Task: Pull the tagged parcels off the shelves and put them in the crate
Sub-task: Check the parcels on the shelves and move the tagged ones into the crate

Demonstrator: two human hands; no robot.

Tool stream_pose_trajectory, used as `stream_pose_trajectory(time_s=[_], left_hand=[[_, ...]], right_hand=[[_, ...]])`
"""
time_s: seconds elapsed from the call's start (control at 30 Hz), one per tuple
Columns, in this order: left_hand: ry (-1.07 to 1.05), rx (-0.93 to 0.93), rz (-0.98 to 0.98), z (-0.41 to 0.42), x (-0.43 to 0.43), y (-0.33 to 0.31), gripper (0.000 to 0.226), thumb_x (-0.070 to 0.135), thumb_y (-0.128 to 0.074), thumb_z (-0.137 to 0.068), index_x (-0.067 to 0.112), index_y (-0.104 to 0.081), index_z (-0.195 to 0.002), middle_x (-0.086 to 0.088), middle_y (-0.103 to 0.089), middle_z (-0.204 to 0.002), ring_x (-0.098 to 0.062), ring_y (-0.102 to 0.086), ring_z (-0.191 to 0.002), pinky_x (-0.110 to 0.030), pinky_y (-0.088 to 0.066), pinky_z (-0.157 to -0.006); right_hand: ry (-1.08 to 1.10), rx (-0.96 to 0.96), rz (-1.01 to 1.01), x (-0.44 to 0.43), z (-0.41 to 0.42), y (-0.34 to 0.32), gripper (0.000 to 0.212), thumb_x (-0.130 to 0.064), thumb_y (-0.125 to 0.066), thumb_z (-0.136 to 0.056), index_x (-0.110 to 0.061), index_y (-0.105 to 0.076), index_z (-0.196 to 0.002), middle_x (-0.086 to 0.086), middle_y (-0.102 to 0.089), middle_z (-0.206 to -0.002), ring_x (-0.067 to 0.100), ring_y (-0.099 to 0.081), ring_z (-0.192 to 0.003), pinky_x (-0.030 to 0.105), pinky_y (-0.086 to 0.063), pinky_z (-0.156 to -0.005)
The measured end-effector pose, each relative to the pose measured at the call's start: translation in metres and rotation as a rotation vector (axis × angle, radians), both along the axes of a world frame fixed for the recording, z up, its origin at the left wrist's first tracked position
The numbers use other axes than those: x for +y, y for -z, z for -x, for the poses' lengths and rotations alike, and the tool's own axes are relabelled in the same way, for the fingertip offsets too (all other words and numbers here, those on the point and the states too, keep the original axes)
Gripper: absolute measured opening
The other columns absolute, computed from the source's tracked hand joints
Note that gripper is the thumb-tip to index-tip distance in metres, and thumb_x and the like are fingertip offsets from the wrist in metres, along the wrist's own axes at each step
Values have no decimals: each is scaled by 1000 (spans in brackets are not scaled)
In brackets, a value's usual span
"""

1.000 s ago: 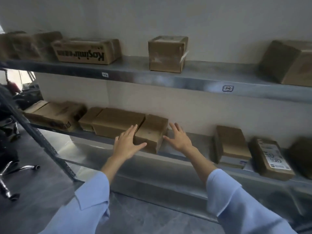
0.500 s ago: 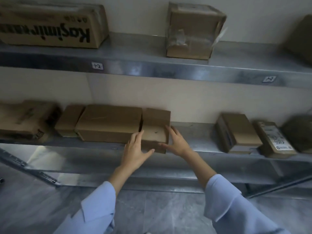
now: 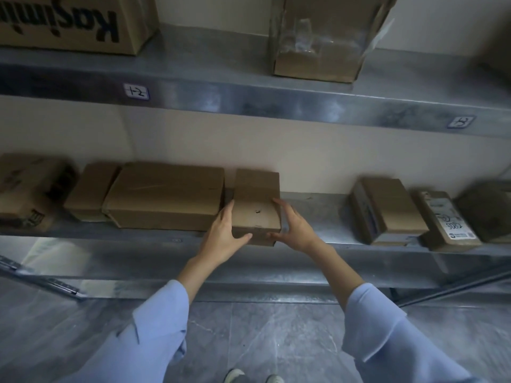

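Now both my arms reach forward to the small box [image 3: 255, 208] on the lower shelf [image 3: 318, 217], my blue sleeves [image 3: 154, 327] ending short of the wrists. My left hand [image 3: 224, 236] lies against the box's left side. Its fingers are nearly straight and slipped into the narrow gap between this box and the wide flat box [image 3: 166, 197] just to its left, and the thumb hooks across the lower front corner. My right hand [image 3: 296, 230] clasps the box's right side, fingers running up along the edge, thumb tucked at the front underside. Both hands grip the box between them at the shelf's front lip; whether it is lifted I cannot tell. Right of the box, well apart, sits a brown parcel [image 3: 387, 208], with a labelled parcel [image 3: 445, 221] beyond. Above and left of the box, a tag [image 3: 136, 92] on the upper shelf [image 3: 249, 98] reads 1-2.
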State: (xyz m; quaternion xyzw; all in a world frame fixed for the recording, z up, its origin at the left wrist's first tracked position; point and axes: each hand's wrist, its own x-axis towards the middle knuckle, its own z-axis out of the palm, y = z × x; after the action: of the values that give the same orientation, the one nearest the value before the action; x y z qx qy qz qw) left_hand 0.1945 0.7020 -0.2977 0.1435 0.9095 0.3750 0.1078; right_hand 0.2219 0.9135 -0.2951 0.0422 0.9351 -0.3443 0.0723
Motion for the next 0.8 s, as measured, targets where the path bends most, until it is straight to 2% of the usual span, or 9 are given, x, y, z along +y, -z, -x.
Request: stream_pose_trajectory(time_s=[0.17,0.33,0.43,0.53,0.6,0.7,0.8], left_hand=[[-47,-23,-31,-4,13,0,100,40,-73,-83,21,-8,-156,-4,-23,-160,-25,-27,-144,-38,-29,-114],[-62,-58,-54,-4,24,-6,104,44,-74,-81,19,-8,-156,-3,-19,-161,-23,-23,-146,-38,-26,-116],[-77,-77,-81,-5,30,-10,105,45,-77,-78,18,-12,-155,-4,-23,-159,-25,-28,-143,-45,-30,-115],[-100,-86,-120,-8,34,-16,105,44,-79,-75,18,-15,-155,-4,-28,-155,-26,-37,-138,-49,-39,-109],[-102,-98,-156,-10,37,-20,104,44,-79,-75,17,-17,-155,-4,-27,-152,-27,-38,-137,-49,-41,-108],[-101,-115,-213,-12,40,-26,100,43,-79,-76,21,-20,-154,-4,-25,-147,-26,-37,-136,-47,-38,-111],[-93,-100,-265,-16,42,-29,95,40,-80,-76,26,-24,-152,-4,-27,-141,-24,-39,-133,-47,-38,-111]], right_hand=[[3,19,81,5,-5,-1,89,-17,-80,-78,-19,-25,-148,8,-39,-150,27,-40,-137,32,-35,-108],[30,46,191,11,-16,-4,91,-16,-82,-76,-23,-25,-147,2,-43,-146,26,-49,-127,33,-44,-100],[57,77,280,15,-23,-8,103,-20,-86,-71,-26,-20,-150,-5,-37,-148,18,-46,-129,38,-44,-105],[95,88,406,20,-27,-15,112,-15,-87,-70,-28,-12,-152,-5,-37,-142,9,-45,-125,32,-46,-104],[128,90,475,23,-29,-21,119,-13,-87,-70,-29,-4,-154,-1,-32,-145,14,-42,-131,32,-42,-108],[167,96,466,25,-28,-23,128,-24,-88,-69,-29,6,-155,5,-20,-150,24,-36,-138,44,-34,-115],[166,92,465,26,-29,-27,117,-20,-86,-72,-24,-5,-156,8,-23,-139,21,-43,-129,41,-35,-114]])
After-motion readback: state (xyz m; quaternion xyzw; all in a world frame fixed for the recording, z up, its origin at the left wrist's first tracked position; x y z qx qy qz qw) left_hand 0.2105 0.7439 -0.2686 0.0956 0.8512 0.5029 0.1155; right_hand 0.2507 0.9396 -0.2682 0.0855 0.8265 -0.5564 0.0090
